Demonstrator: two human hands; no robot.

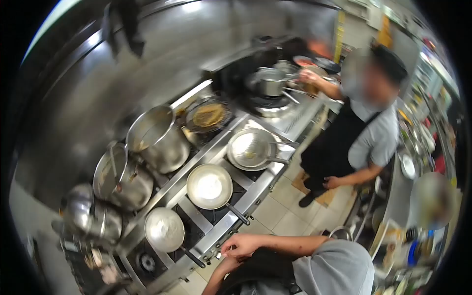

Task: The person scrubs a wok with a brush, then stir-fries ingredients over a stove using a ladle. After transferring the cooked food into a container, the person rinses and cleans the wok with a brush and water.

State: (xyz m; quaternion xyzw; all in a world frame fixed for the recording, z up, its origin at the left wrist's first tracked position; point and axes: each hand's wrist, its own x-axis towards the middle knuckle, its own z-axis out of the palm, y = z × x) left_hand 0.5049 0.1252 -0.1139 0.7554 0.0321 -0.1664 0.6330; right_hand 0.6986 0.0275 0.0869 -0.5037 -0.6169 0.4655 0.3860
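Note:
My right hand [240, 246] is in front of the stove's front edge, its fingers curled inward; whether anything is in them I cannot make out. Just below it is my left hand [230, 264], whose fingers are mostly hidden behind the right. The two hands are close together, perhaps touching. Nearest to them are the black handles of two light metal frying pans, a middle pan [210, 184] and a lower-left pan [164, 229], both on the burners. Farther along the stove [192, 215] sits a wider pan [250, 149] with a sieve-like round piece in it.
Behind the pans stand a tall stockpot [160, 140], a pot with a ladle [132, 184] and stacked metal bowls [83, 209]. A co-worker [339, 132] in a black apron reaches toward a saucepan [272, 82]. Shelving and a counter [396, 196] line the right.

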